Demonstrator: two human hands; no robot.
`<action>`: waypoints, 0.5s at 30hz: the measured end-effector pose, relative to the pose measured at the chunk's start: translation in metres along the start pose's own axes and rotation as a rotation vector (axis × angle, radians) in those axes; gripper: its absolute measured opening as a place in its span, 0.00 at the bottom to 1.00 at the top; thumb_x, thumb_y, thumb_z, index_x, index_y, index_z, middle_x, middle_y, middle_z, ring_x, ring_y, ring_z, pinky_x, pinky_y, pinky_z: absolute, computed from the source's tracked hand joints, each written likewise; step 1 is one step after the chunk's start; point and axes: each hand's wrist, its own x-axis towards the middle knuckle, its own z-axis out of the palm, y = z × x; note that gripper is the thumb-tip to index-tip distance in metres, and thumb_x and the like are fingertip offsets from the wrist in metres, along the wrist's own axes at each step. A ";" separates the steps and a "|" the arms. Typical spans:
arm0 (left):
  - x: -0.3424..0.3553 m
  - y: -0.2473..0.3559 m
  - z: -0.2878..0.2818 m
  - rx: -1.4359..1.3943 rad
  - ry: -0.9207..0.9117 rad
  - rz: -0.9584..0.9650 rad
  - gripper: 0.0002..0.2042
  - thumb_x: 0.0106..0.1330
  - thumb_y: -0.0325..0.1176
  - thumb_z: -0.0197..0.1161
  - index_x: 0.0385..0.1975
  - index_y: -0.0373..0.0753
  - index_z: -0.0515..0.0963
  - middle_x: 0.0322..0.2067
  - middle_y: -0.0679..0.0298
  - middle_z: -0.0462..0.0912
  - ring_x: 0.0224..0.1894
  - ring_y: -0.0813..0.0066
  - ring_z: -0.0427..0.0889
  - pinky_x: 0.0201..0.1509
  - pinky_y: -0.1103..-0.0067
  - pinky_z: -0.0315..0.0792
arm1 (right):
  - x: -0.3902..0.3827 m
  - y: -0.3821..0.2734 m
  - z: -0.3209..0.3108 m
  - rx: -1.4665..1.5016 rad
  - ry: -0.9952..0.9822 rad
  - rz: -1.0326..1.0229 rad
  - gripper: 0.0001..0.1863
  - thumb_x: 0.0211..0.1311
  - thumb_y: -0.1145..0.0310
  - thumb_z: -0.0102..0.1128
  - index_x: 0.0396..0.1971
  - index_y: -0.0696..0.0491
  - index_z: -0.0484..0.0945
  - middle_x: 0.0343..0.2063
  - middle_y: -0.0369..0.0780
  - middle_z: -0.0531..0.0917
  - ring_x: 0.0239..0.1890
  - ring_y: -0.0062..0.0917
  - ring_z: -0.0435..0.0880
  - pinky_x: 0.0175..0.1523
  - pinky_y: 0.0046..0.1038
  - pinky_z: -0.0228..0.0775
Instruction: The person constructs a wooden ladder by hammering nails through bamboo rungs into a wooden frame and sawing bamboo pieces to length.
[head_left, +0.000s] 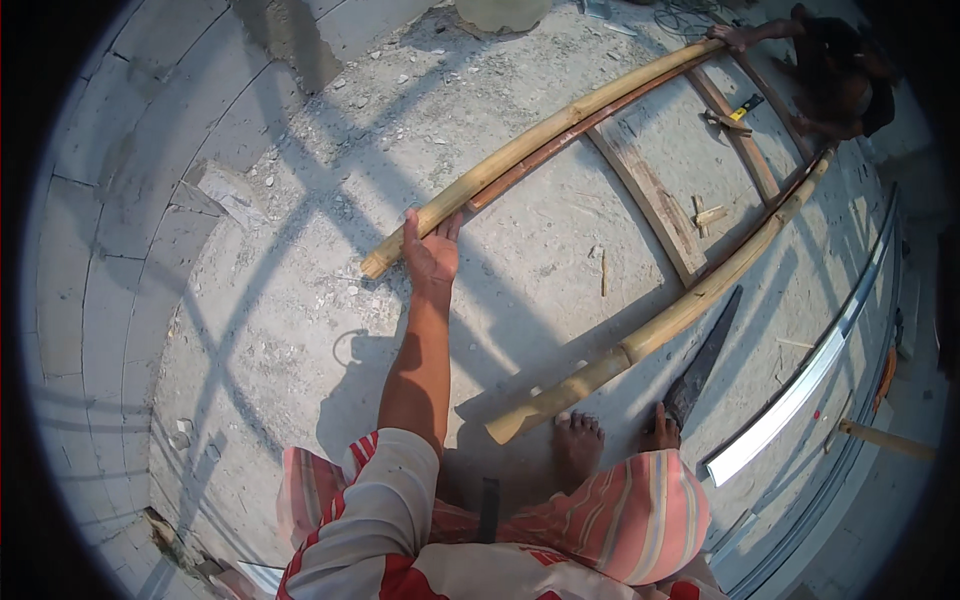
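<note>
My left hand [433, 252] reaches forward, palm up. Its thumb and fingers grip the near end of a yellow bamboo pole [510, 158], the far-left side of a long frame. A second bamboo pole [640, 345] forms the frame's nearer side. Reddish-brown rails [575, 130] run along the poles, and wooden crosspieces [650, 195] join the sides. Dark digits show beside the handle of a handsaw [708, 360] on the floor; whether they belong to my right hand or a foot I cannot tell. My bare foot [578, 445] stands by the near pole's end.
A co-worker [845, 75] crouches at the frame's far end, one hand [735, 37] on the far pole. A hammer [730, 120] with a yellow grip lies on a crosspiece. Wood scraps [708, 215] lie inside the frame. Long metal strips [790, 395] lie rightward; a block wall [100, 250] stands left.
</note>
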 end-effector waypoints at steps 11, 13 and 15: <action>-0.007 0.006 -0.005 0.049 0.006 -0.012 0.27 0.64 0.47 0.61 0.55 0.36 0.65 0.60 0.50 0.64 0.67 0.53 0.59 0.72 0.63 0.55 | -0.002 -0.010 -0.013 -0.014 -0.100 0.004 0.34 0.53 0.57 0.58 0.63 0.42 0.63 0.40 0.45 0.73 0.45 0.45 0.75 0.48 0.48 0.68; -0.007 0.014 -0.009 0.050 0.020 -0.016 0.30 0.58 0.48 0.67 0.55 0.41 0.64 0.60 0.53 0.65 0.66 0.54 0.61 0.72 0.64 0.56 | 0.004 -0.024 -0.032 0.029 -0.030 -0.002 0.34 0.52 0.59 0.59 0.61 0.45 0.64 0.40 0.46 0.72 0.44 0.47 0.74 0.47 0.48 0.67; -0.009 0.009 -0.006 0.059 -0.006 -0.040 0.34 0.60 0.50 0.65 0.60 0.38 0.60 0.63 0.51 0.61 0.67 0.55 0.60 0.72 0.64 0.55 | 0.006 -0.028 -0.043 0.073 -0.001 -0.054 0.34 0.50 0.61 0.60 0.61 0.47 0.65 0.40 0.46 0.72 0.43 0.46 0.73 0.46 0.48 0.66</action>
